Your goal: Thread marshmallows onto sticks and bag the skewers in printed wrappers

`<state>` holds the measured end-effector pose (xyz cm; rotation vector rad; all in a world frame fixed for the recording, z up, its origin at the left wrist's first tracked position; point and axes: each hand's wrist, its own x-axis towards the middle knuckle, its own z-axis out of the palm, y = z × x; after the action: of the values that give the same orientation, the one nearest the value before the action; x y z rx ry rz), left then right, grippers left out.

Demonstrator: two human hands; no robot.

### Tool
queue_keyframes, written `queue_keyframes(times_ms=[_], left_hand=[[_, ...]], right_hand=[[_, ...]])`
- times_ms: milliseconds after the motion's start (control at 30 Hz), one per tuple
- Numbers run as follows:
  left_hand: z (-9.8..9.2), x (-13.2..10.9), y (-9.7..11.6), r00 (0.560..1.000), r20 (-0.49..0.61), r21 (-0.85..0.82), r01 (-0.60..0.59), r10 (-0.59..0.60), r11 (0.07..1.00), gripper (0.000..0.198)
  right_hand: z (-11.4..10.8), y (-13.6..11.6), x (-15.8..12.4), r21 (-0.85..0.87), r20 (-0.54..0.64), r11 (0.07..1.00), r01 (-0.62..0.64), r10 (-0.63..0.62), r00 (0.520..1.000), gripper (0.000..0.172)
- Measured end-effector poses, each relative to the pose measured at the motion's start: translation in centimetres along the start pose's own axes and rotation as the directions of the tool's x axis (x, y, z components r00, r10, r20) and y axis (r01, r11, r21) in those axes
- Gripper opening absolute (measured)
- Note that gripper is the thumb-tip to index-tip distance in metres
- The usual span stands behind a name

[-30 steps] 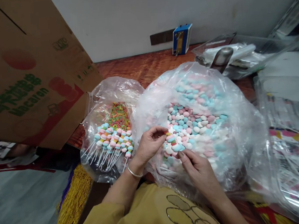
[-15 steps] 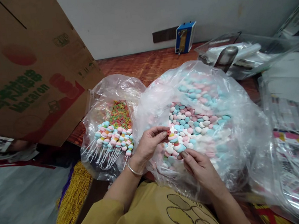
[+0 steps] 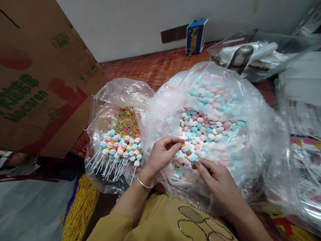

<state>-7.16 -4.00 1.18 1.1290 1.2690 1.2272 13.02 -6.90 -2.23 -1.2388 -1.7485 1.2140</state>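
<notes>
Your left hand (image 3: 161,155) pinches the top of a half-built candy skewer (image 3: 186,153), thumb and forefinger closed on its uppermost piece, over the near side of the big bag of loose sweets (image 3: 206,127). Your right hand (image 3: 216,181) sits just below it, fingers drawn together on what looks like the stick end, though the stick itself is hidden behind the sweets, so you cannot be sure how firmly you hold it.

The main risk is the stack sliding. If your lower grip loosens, the threaded pieces could slip off and vanish among the matching pink, blue and white sweets. Press too hard from the top and a soft piece may split or the stick may poke your fingertip.

The bag's loose plastic rim (image 3: 159,113) stands close to your left knuckles; a snag there could tip sweets toward the table's near edge. The smaller bag (image 3: 110,102) with finished skewers (image 3: 118,151) lies just left of it, sticks pointing toward you, so a careless reach could scatter them.
</notes>
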Motion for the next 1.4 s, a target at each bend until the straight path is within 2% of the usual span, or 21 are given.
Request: queue_keyframes(times_ms=[67,133,200,267,367,433,533,633,867,1100,1167,1267,1333,1400], left_hand=[[0.9,0.0,-0.4,0.997,-0.059,-0.156,0.04,-0.05,0.987,0.025],[2.1,-0.1,-1.0,0.983,-0.081,-0.392,0.123,-0.167,0.912,0.033],[3.5,-0.2,-1.4,0.962,-0.048,-0.578,0.192,-0.268,0.793,0.036],[4.7,-0.3,-1.6,0.95,-0.002,-0.648,0.236,-0.312,0.724,0.033],[5.8,-0.2,-1.5,0.958,-0.023,-0.633,0.207,-0.285,0.746,0.027],[6.1,0.0,-1.2,0.969,-0.077,-0.607,0.142,-0.236,0.782,0.023],[6.3,0.3,-1.0,0.965,-0.149,-0.593,0.089,-0.218,0.801,0.022],[6.6,0.2,-1.2,0.959,-0.149,-0.593,0.107,-0.24,0.798,0.027],[7.5,-0.4,-2.1,0.974,-0.109,-0.551,0.107,-0.199,0.827,0.038],[8.1,-0.8,-3.0,0.972,-0.152,-0.401,0.103,-0.177,0.91,0.04],[8.1,-0.6,-3.3,0.966,-0.161,-0.354,0.137,-0.205,0.925,0.041],[7.8,0.6,-3.3,0.964,-0.109,-0.419,0.176,-0.241,0.891,0.049],[7.1,2.0,-2.9,0.978,-0.074,-0.444,0.142,-0.194,0.885,0.06],[6.0,3.8,-2.3,0.992,-0.086,-0.355,0.06,-0.097,0.933,0.061]], right_hand=[[0.7,-0.4,0.0,0.042,-0.031,0.999,-0.019,0.02,0.999,0.037],[1.6,-0.8,0.0,0.086,-0.055,0.996,-0.016,0.021,0.998,0.036],[2.5,-0.9,0.0,0.103,-0.072,0.995,0.004,0.004,0.997,0.036],[3.0,-0.9,-0.1,0.085,-0.1,0.996,0.024,-0.016,0.995,0.036],[2.9,-1.0,-0.3,0.002,-0.1,0.999,0.043,-0.042,0.994,0.031],[2.6,-1.0,-0.6,-0.089,-0.067,0.994,0.056,-0.062,0.996,0.027],[2.6,-0.8,-1.1,-0.261,-0.041,0.963,0.065,-0.079,0.996,0.031],[3.1,-0.5,-1.3,-0.376,-0.041,0.923,0.075,-0.098,0.994,0.036],[3.5,-0.3,-1.1,-0.428,-0.076,0.899,0.094,-0.14,0.987,0.039],[4.1,0.7,-0.5,-0.557,-0.107,0.829,0.057,-0.139,0.984,0.038],[3.9,0.7,-0.1,-0.549,-0.096,0.834,0.049,-0.121,0.988,0.037],[2.5,0.5,0.2,-0.41,-0.119,0.911,0.033,-0.09,0.989,0.036],[0.9,0.5,0.2,-0.258,-0.177,0.966,0.001,-0.048,0.983,0.037],[-1.0,0.9,0.0,-0.134,-0.265,0.989,-0.054,0.017,0.964,0.037]])
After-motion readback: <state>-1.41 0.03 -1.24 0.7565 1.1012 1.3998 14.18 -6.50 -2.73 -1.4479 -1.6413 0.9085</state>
